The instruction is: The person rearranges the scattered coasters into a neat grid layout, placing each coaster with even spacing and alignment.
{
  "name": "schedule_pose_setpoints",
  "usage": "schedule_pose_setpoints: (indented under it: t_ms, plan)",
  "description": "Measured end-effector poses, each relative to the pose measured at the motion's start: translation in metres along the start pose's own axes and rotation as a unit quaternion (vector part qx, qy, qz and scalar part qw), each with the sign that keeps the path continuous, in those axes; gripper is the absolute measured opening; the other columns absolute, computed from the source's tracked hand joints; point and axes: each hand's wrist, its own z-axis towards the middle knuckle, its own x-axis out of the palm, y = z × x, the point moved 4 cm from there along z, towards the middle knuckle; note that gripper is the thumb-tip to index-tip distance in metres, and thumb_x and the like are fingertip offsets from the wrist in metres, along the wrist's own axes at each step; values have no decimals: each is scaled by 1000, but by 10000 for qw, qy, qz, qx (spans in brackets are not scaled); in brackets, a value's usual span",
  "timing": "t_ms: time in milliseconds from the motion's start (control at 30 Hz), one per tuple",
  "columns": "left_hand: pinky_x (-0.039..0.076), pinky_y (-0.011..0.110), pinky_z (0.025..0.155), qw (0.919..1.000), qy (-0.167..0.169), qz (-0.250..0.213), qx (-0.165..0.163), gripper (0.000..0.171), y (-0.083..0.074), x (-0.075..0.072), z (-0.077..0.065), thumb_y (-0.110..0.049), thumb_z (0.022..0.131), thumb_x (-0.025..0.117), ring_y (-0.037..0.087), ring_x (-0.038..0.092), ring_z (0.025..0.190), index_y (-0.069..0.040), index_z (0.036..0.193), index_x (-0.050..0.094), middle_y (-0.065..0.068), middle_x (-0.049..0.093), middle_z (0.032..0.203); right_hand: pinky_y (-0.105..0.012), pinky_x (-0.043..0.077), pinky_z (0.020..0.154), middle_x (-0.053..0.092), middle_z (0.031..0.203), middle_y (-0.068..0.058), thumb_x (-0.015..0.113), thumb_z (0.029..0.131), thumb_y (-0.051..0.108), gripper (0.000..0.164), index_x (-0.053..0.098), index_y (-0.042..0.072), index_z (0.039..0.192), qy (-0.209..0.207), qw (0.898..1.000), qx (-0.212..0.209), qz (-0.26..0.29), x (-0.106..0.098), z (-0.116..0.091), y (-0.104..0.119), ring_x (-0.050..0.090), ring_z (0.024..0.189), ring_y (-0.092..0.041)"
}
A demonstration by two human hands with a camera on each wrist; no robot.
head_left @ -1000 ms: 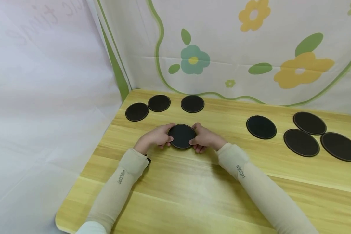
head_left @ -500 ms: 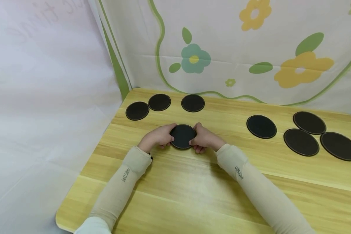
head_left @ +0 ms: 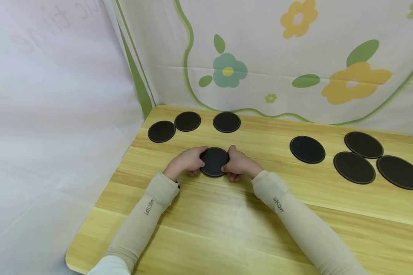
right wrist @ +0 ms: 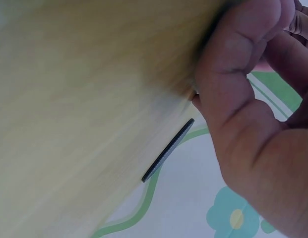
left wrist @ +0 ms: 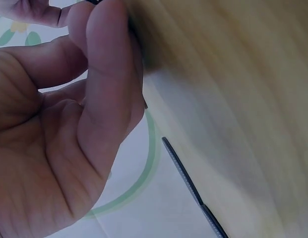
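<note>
A round black coaster (head_left: 214,162) with a fine pale ring near its rim is held between both hands, over the left-middle of the wooden table. On its left edge, my left hand (head_left: 187,160) pinches it with the thumb on the near side of the rim. My right hand (head_left: 239,164) grips the opposite edge in the same way, thumb on the top face. Curled fingers fill much of the left wrist view, and most of the held coaster is hidden there. In the right wrist view the fingers likewise cover its edge.
Behind the hands lie three flat black coasters, one (head_left: 226,122) apart from a touching pair (head_left: 161,131). Several more, including a coaster (head_left: 308,149) set apart, lie at the right. A flowered curtain (head_left: 261,91) borders the table's (head_left: 206,229) back edge; white cloth hangs left.
My left hand has shifted slightly right and my right hand slightly left, both still gripping the coaster. The other coasters have stayed in place.
</note>
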Motion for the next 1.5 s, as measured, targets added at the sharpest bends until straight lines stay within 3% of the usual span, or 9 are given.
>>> schedule_pose_setpoints:
  t_ms: [367, 533, 633, 933, 1133, 1267, 1333, 1433, 1500]
  plan:
    - [55, 32, 53, 9998, -144, 147, 51, 68, -2, -1, 0, -2, 99, 54, 20, 62, 58, -16, 161, 30, 14, 67, 78, -36, 56, 49, 65, 74, -19, 68, 94, 5, 41, 37, 1, 120, -99, 9998, -5, -155, -1, -1, 4, 64, 53, -26]
    - [50, 30, 46, 9968, -308, 736, -55, 68, -7, 6, 2, 0, 99, 49, 18, 60, 51, -14, 162, 27, 15, 68, 97, -36, 55, 48, 65, 73, -20, 68, 95, 4, 41, 37, -1, 122, -107, 9991, -117, -401, 0, -1, 5, 64, 52, -26]
    - [48, 29, 44, 9951, -324, 931, -82, 68, -8, 9, 3, 0, 99, 46, 19, 59, 49, -13, 162, 25, 13, 67, 93, -36, 55, 48, 65, 74, -20, 67, 95, 4, 40, 37, -1, 121, -101, 9985, -146, -511, 0, -2, 5, 64, 53, -27]
    - [55, 33, 52, 9985, -215, 492, -61, 66, -2, 8, 0, -1, 101, 48, 23, 65, 60, -14, 162, 26, 15, 64, 102, -37, 55, 48, 65, 75, -20, 69, 95, 7, 38, 39, 0, 119, -74, 9986, -140, -497, 1, 0, 1, 63, 53, -28]
    - [57, 33, 56, 9997, 58, 224, 129, 64, 3, 6, -2, -13, 106, 51, 24, 66, 63, -11, 162, 22, 12, 65, 81, -37, 55, 47, 65, 73, -19, 69, 95, 10, 39, 39, 0, 118, -113, 9980, -87, -620, 0, 2, 0, 63, 51, -27]
    - [56, 35, 60, 9994, 92, 231, 250, 65, 11, -6, -6, -23, 108, 51, 22, 63, 64, -8, 162, 19, 15, 64, 80, -38, 56, 49, 63, 71, -18, 68, 98, 17, 37, 41, 0, 116, -194, 9969, -64, -763, -5, 3, 0, 63, 51, -26]
    - [54, 37, 65, 9984, -129, 477, 274, 66, 17, -18, -7, -27, 108, 52, 21, 60, 62, -5, 162, 20, 18, 66, 96, -38, 56, 50, 63, 72, -17, 66, 99, 21, 35, 42, 1, 114, -211, 9966, -64, -788, -8, 2, 1, 63, 52, -26]
    - [51, 47, 90, 9918, -737, 1037, 107, 68, 30, -43, -7, -31, 106, 52, 34, 66, 94, -1, 160, 23, 27, 57, 132, -39, 57, 52, 62, 74, -17, 63, 102, 23, 34, 42, 1, 114, -227, 9962, -88, -838, -12, 1, 3, 64, 54, -27]
    - [43, 55, 103, 9843, -1121, 1356, -143, 71, 39, -59, -9, -33, 106, 52, 46, 57, 118, 1, 160, 21, 32, 37, 151, -39, 57, 53, 62, 75, -17, 61, 102, 24, 35, 42, -1, 118, -215, 9956, -137, -905, -14, 0, 5, 64, 55, -27]
